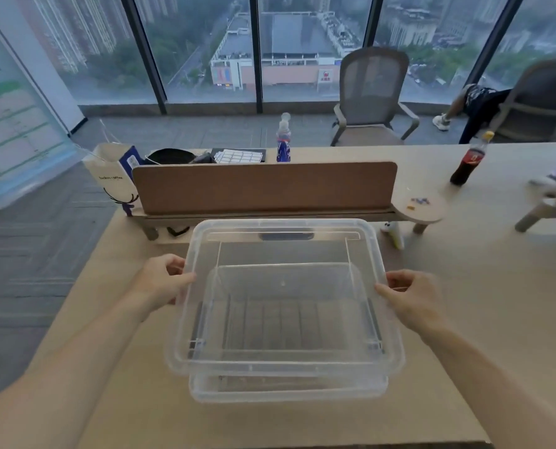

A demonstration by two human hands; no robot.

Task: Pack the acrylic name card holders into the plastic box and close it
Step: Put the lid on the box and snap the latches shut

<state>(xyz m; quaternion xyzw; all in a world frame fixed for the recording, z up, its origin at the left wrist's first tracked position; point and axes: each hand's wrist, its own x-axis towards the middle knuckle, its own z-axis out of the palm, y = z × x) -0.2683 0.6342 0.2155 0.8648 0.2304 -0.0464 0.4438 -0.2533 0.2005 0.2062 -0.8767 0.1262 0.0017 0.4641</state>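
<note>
low centre of frame, the plastic box (286, 388) sits on the desk (464, 260); my left hand (163, 280) and right hand (412, 299) clasp the lid (283, 360) by its sides above it. i'd align corners, then lower it level.

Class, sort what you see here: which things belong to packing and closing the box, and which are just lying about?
Job in hand: clear lid, plastic box, left hand and right hand, both gripping the lid.

Lying about: cola bottle, blue bottle, paper bag, desk divider, office chair.

Left hand (164, 280) and right hand (412, 299) (opposite sides) seemingly grip the lid (283, 364).
</note>
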